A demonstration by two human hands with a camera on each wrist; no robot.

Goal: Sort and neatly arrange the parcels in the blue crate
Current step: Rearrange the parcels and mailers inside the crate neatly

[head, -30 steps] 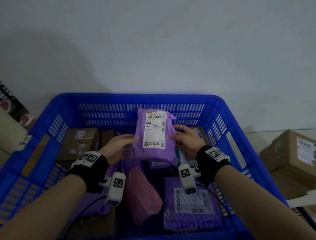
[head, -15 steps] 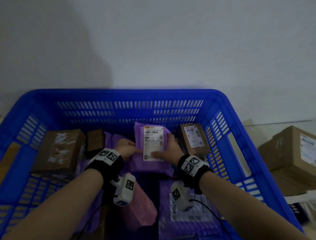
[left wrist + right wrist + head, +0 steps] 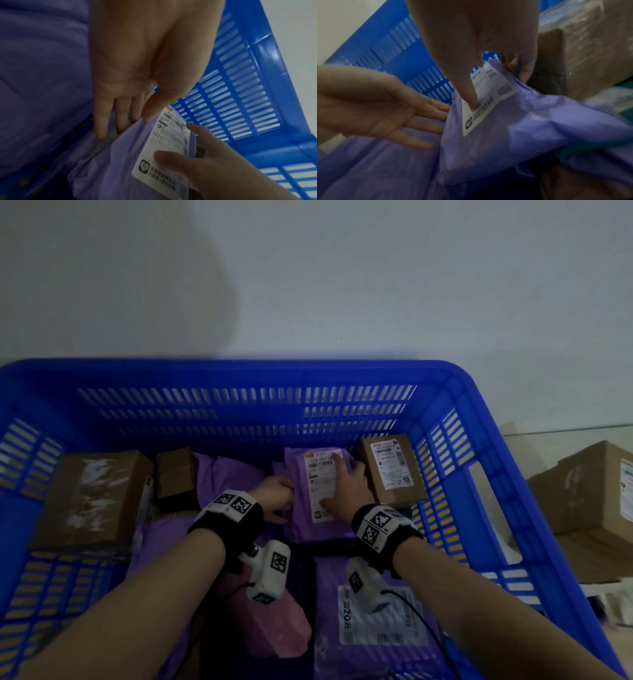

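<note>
A purple parcel (image 3: 318, 522) with a white label (image 3: 164, 142) lies in the back middle of the blue crate (image 3: 239, 378), beside a labelled cardboard box (image 3: 394, 470). My right hand (image 3: 337, 484) holds it: the thumb (image 3: 471, 94) presses on the label while the fingers wrap round its far right edge. My left hand (image 3: 279, 498) is flat at the parcel's left edge. Its straight fingers (image 3: 102, 121) slip under that edge, with the palm turned up in the right wrist view.
A large taped cardboard box (image 3: 92, 498) and a small brown box (image 3: 176, 474) sit at the back left. A pink parcel (image 3: 274, 625) and a purple parcel with a big label (image 3: 376, 618) lie in front. More cartons (image 3: 589, 491) stand outside, to the right.
The purple parcel has come down from upright in both hands to lying near the crate's back wall. Both hands went forward and down with it.
</note>
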